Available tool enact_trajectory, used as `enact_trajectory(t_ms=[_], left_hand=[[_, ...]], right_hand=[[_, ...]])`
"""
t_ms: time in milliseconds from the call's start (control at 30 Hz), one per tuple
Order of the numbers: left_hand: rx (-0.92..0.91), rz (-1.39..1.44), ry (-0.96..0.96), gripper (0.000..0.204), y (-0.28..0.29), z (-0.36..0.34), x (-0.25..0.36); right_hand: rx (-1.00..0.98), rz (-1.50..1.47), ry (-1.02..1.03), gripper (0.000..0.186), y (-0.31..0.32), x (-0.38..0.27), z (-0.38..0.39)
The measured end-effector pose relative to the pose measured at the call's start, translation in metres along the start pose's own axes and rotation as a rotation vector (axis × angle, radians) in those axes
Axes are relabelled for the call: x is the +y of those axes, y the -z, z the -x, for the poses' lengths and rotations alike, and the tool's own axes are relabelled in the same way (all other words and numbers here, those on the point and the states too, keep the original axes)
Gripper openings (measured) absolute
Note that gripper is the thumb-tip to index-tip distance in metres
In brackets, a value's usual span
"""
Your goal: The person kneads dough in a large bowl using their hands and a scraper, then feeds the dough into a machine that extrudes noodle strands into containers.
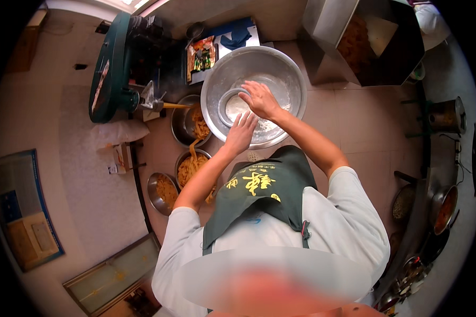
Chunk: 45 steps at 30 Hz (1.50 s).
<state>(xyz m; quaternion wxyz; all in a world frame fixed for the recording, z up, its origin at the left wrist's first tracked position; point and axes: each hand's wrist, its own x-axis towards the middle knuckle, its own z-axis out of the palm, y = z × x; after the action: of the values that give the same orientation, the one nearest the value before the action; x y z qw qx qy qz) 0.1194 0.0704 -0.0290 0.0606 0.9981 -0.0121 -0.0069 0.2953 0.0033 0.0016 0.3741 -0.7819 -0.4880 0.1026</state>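
Note:
A large steel basin point(280, 63) dusted with white flour stands in front of me. Inside it lies a small round metal bowl point(225, 103) with flour around it. My right hand point(259, 99) is spread flat over the flour in the basin's middle, fingers apart. Just below it, my left hand point(241, 132) hovers palm down with open fingers at the basin's near wall. Neither hand holds anything. I wear a dark green apron point(262, 190) over a white shirt.
Left of the basin stand three steel bowls of yellow dough strips point(195, 124) point(191, 166) point(163, 191). A green machine point(113, 63) stands at the far left. A steel hopper with fried strips point(365, 42) is at upper right; pots point(443, 208) line the right edge.

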Motion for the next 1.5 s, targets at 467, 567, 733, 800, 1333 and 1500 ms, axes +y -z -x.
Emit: enact_trajectory(t_ms=[467,567,733,800,1333,1500], left_hand=[[-0.106,0.166,0.086,0.043,0.006,0.011,-0.016],[-0.141,0.257,0.141,0.041,0.015,0.001,-0.008],[0.151,0.603,0.401,0.051,0.025,0.045,-0.023],[0.132,0.939,0.577,0.047,0.005,0.068,-0.033],[0.467,2.117,1.668,0.036,-0.096,0.259,-0.007],[-0.29,1.377,1.797,0.014,-0.127,0.341,0.052]], right_hand=[[0.003,-0.135,0.314,0.037,-0.001,-0.03,0.026],[-0.325,-0.063,0.052,0.039,-0.031,0.003,0.051],[-0.189,0.014,-0.126,0.041,-0.01,0.037,0.086],[-0.163,0.044,-0.087,0.038,0.003,0.046,0.099],[-0.072,-0.002,-0.051,0.031,0.034,0.05,0.124],[-0.11,-0.026,0.008,0.029,0.038,0.046,0.119]])
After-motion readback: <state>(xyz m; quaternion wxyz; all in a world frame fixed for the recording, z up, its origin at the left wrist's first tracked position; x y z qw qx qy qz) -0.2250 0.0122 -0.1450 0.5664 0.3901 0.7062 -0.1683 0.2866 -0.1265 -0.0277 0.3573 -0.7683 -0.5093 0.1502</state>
